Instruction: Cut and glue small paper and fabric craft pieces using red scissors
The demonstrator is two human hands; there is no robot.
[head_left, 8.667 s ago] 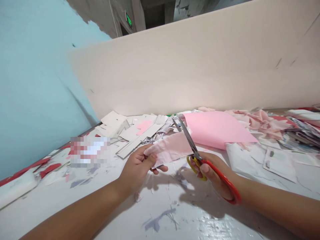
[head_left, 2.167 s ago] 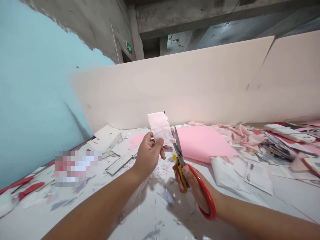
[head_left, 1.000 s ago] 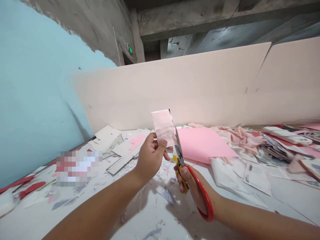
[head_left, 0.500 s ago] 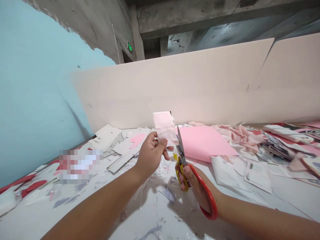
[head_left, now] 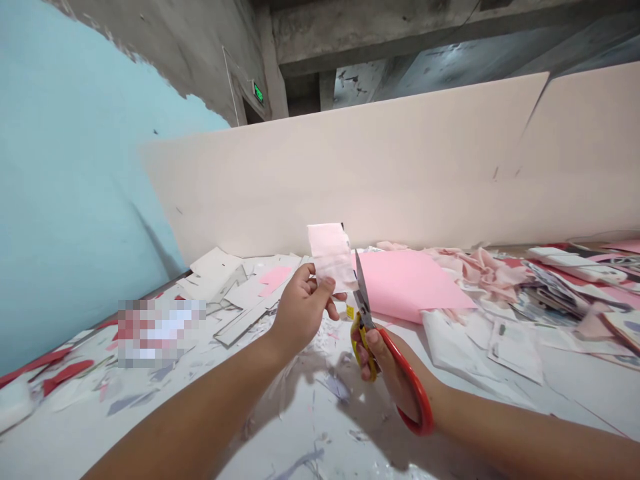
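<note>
The left hand [head_left: 301, 313] pinches a small pale pink rectangular scrap [head_left: 327, 257] between thumb and fingers, holding it upright above the counter's middle. The right hand [head_left: 393, 370] is curled tightly around steel scissors with red and yellow plastic handles [head_left: 373, 333], their blades pointing up just beside the scrap's right edge. Behind the hands, a flat pink sheet [head_left: 410, 283] lies on the white paper-littered counter [head_left: 575, 393], with crumpled pale pink material [head_left: 487, 270] at its far right corner. Torn white card pieces [head_left: 225, 290] are heaped toward the far left, and mixed printed paper stacks [head_left: 550, 300] crowd the right edge. A pixelated patch [head_left: 160, 333] hides something near the left edge. A tall pale board [head_left: 325, 180] stands along the counter's far edge.
</note>
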